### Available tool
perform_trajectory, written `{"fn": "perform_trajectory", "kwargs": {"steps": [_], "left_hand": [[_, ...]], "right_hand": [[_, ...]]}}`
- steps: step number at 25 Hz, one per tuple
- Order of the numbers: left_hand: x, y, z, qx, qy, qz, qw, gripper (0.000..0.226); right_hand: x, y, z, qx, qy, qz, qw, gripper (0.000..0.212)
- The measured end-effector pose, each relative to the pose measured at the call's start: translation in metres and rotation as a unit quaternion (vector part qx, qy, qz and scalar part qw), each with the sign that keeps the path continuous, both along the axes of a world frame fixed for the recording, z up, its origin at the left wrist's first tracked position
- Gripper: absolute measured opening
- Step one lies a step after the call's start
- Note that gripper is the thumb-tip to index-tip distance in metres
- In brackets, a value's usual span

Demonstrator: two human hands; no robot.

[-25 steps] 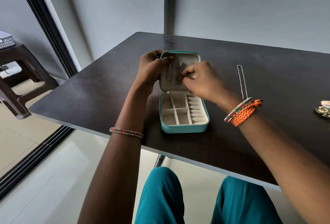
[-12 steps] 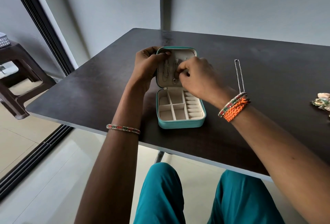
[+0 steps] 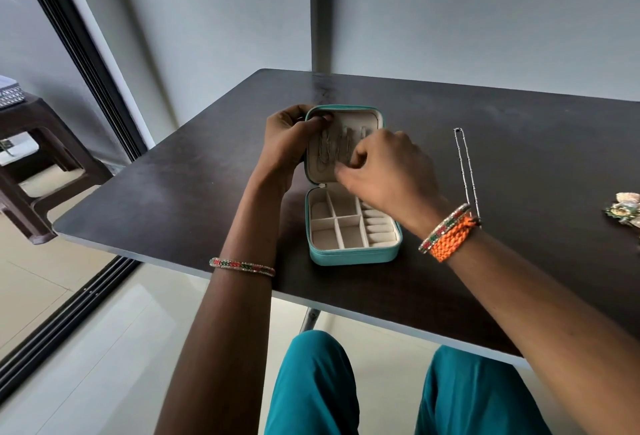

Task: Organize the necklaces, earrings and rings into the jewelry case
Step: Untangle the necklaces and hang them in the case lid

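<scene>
Chain (image 3: 467, 171) lies on the table (image 3: 173, 192) beside the right hand (image 3: 388, 171), which pinches necklaces (image 3: 332, 150) in the lid; left hand (image 3: 287, 140) grips the case (image 3: 353, 256) lid's edge.

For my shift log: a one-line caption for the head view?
Left hand steadies the open case lid while right hand fixes a chain inside.

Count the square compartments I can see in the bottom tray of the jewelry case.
4: far left, far right, near left, near right. The right hand may hide more.
</scene>
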State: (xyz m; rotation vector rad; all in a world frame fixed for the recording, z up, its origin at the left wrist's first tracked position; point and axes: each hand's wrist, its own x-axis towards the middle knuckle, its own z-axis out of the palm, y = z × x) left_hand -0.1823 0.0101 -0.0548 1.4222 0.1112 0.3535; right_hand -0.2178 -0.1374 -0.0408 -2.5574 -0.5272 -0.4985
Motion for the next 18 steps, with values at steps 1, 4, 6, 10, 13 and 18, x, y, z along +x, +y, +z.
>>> {"fn": "perform_trajectory", "kwargs": {"steps": [1,4,6,10,13,18], "left_hand": [[-0.0001,-0.0005,0.0006,0.003,0.0,0.0,1.0,0.015],[-0.0009,-0.0012,0.0012,0.01,-0.003,0.0,1.0,0.015],[-0.0014,-0.0012,0.0006,0.011,-0.001,-0.002,1.0,0.013],[-0.0014,0.0004,0.0008,0.009,-0.005,-0.008,1.0,0.012],[-0.0008,0.0012,0.0009,0.009,-0.003,-0.006,1.0,0.012],[-0.0002,0.0006,0.0007,0.007,-0.002,-0.004,1.0,0.014]], "right_hand": [[-0.0008,0.0011,-0.0022,-0.012,0.003,-0.002,1.0,0.038],[-0.0016,0.0036,-0.0065,-0.022,-0.001,-0.007,1.0,0.037],[-0.0015,0.0039,-0.0073,-0.027,-0.012,-0.011,1.0,0.035],[-0.0039,0.0068,-0.0079,-0.021,-0.007,-0.015,1.0,0.029],[-0.0002,0.0048,-0.0067,0.005,0.042,-0.018,0.999,0.023],[0.0056,0.001,-0.0043,0.015,0.079,-0.016,0.997,0.016]]}}
